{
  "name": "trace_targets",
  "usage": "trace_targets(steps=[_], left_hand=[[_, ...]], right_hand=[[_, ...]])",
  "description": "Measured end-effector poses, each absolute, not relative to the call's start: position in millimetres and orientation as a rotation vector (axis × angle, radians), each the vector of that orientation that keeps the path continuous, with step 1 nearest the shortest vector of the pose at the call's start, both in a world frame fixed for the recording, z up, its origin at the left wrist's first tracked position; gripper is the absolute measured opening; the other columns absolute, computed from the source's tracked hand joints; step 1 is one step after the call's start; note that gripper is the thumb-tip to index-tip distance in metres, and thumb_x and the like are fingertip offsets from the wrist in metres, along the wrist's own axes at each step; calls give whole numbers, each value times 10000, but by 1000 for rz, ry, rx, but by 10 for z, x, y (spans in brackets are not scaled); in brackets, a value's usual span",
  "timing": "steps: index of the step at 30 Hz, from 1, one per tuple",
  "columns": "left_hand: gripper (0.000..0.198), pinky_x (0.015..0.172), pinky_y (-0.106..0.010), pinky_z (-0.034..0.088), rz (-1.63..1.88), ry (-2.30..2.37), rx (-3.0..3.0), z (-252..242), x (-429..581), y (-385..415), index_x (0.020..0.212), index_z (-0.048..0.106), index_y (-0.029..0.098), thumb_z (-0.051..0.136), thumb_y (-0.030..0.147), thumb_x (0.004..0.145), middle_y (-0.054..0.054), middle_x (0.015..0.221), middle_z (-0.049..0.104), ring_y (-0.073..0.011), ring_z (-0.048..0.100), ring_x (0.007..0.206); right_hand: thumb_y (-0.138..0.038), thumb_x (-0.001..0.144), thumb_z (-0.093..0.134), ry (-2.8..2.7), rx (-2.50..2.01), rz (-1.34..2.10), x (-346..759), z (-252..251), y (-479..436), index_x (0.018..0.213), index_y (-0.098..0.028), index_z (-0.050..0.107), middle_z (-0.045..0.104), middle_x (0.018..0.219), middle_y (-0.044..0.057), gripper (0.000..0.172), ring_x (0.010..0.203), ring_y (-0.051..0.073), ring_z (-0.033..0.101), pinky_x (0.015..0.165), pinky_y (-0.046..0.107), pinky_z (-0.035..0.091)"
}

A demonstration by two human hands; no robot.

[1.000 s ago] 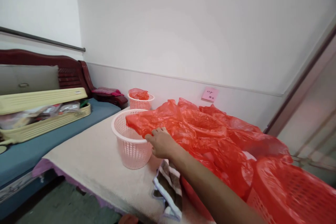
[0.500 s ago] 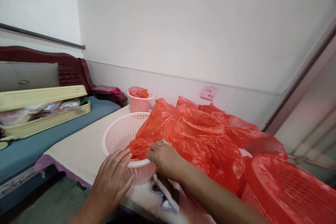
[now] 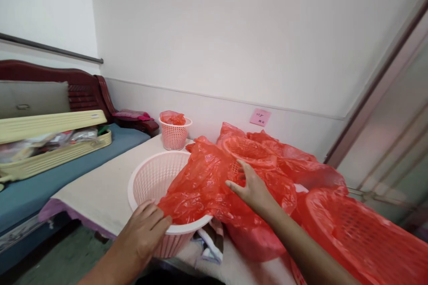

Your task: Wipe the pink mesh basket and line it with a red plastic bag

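My left hand [image 3: 145, 227] is closed over the near left rim of a large pale pink plastic basket [image 3: 147, 182], which tilts slightly toward me. A crumpled red plastic bag [image 3: 200, 169] lies partly inside the basket and drapes over its right rim. My right hand [image 3: 252, 187] is open, thumb and fingers apart, just over the red plastic to the right of the basket; whether it touches the plastic I cannot tell. Beneath the basket's right side, a striped cloth [image 3: 212, 240] shows on the table.
A small pink basket [image 3: 174, 136] with red plastic inside stands at the back. Red-bagged baskets [image 3: 249, 149] crowd the right, including a large one [image 3: 361, 236] in front. A pink note [image 3: 260, 117] is on the wall. Left, a cream-coloured case [image 3: 56, 151] lies on a blue bed.
My right hand has let go of the red bag near the rim and moved up and right, opening. My left hand now grips the basket rim, and the basket has tilted and come nearer.
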State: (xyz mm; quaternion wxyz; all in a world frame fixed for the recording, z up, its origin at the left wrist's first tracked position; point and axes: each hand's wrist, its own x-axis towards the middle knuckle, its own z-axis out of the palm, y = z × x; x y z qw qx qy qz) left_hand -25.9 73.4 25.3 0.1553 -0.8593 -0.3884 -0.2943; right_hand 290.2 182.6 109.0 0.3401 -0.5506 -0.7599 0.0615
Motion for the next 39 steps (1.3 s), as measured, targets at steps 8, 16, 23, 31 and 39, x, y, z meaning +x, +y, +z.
trace_targets(steps=[8, 16, 23, 31, 39], left_hand=[[202, 855, -399, 369, -880, -1080, -2404, 406, -96, 733, 1046, 566, 192, 485, 67, 910, -18, 833, 604, -208, 502, 804], [244, 776, -293, 522, -1453, -1815, -2566, 622, -281, 586, 1095, 597, 260, 556, 444, 938, -17, 1035, 671, -186, 645, 925], [615, 907, -340, 549, -2222, -2207, -2007, 798, -284, 662, 1196, 524, 194, 674, 611, 768, -90, 1120, 699, -233, 671, 1066], [565, 605, -238, 529, -2751, -2123, -1495, 780, -122, 756, 1147, 624, 201, 818, 405, 657, 14, 804, 706, -146, 651, 658], [303, 621, -161, 489, -3074, -1928, -771, 706, -409, 785, 1017, 689, 199, 721, 290, 729, 41, 805, 686, -87, 609, 680]], right_hand=[[-51, 829, 482, -2220, -1019, 256, 2306, 1178, 1762, 1075, -167, 658, 713, 1004, 58, 324, 912, 174, 654, 830, 290, 483], [-220, 943, 507, -2696, -339, -258, 1650, 1150, 1389, 927, -196, 620, 658, 851, 12, 117, 782, 180, 565, 756, 345, 394], [-329, 987, 474, -2689, -218, -287, 1657, 985, 1066, 981, -220, 601, 664, 919, 2, 168, 798, 176, 563, 752, 352, 398], [-290, 1013, 436, -2672, -172, -255, 1720, 769, 773, 957, -207, 573, 590, 807, -31, 170, 679, 138, 503, 621, 299, 369], [-65, 906, 473, -2081, -321, -22, 2108, 1081, 706, 1200, -226, 539, 691, 914, 27, 341, 785, 152, 645, 716, 266, 523]])
